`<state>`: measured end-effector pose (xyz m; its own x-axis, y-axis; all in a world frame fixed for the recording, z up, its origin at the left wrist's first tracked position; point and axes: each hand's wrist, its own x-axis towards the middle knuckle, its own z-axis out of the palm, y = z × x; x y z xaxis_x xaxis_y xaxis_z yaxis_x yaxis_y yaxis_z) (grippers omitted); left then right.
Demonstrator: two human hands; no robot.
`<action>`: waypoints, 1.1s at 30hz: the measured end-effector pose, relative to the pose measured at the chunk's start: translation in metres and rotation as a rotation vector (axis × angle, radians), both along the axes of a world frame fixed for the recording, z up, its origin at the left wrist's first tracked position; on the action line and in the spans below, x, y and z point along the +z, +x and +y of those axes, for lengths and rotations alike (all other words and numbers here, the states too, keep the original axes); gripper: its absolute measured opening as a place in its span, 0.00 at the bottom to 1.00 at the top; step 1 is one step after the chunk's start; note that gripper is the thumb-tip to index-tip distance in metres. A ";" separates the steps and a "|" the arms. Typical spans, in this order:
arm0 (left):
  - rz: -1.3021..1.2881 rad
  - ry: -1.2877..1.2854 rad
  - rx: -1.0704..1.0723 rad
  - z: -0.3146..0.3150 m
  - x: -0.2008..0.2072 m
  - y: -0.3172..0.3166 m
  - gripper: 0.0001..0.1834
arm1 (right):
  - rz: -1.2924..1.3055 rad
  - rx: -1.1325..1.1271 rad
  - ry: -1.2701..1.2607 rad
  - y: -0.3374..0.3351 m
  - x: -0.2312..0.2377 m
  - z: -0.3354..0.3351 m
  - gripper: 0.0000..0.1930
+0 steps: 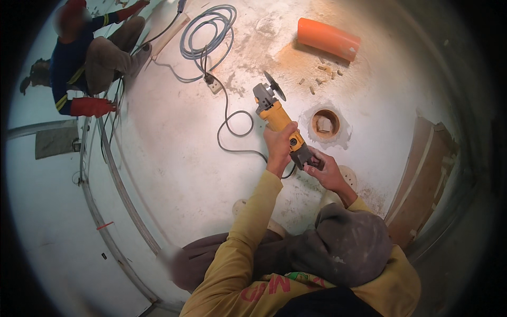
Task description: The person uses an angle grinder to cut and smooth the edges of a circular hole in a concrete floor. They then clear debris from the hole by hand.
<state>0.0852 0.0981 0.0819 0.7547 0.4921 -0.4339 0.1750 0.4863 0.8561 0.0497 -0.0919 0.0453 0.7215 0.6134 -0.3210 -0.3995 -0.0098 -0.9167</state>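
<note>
Both my hands are on a yellow and grey angle grinder (274,114), held above the floor with its head away from me. My left hand (280,145) is wrapped round the middle of its body. At the dark rear end, my right hand (324,168) grips with bent fingers. A thin dark cutting disc (275,86) sits at the far end; whether it spins I cannot tell. From the rear a black power cord (227,138) loops across the floor to a socket block (213,83). Right of the grinder, an orange-lined round hole (325,123) opens in the floor.
An orange pipe piece (328,39) lies at the far right, near small broken bits (319,81). A coiled grey-blue cable (208,33) rests beyond the socket block. At the far left a person in red gloves (92,106) crouches by cables. Brown cardboard (422,177) lies right.
</note>
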 end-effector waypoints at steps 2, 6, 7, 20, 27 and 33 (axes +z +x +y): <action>0.022 0.016 0.009 0.001 -0.002 0.000 0.15 | 0.105 -0.067 0.096 -0.002 0.005 0.002 0.39; 0.041 0.047 0.029 0.000 -0.005 0.002 0.15 | 0.075 -0.049 -0.004 -0.002 0.018 0.005 0.39; 0.039 0.060 0.033 -0.001 -0.006 0.002 0.16 | 0.055 -0.048 -0.055 -0.003 0.020 0.006 0.38; 0.015 0.112 -0.021 -0.005 -0.020 0.006 0.24 | 0.166 -0.045 -0.060 -0.003 0.010 0.006 0.37; -0.007 0.076 -0.002 -0.004 -0.021 0.004 0.19 | 0.177 0.021 0.093 0.004 0.004 -0.007 0.36; -0.010 0.002 0.027 0.002 -0.013 0.002 0.15 | 0.204 -0.041 0.081 0.000 -0.005 0.003 0.32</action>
<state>0.0875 0.1002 0.0687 0.7456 0.5134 -0.4249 0.1529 0.4889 0.8589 0.0493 -0.0885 0.0404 0.6716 0.6146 -0.4138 -0.5753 0.0807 -0.8140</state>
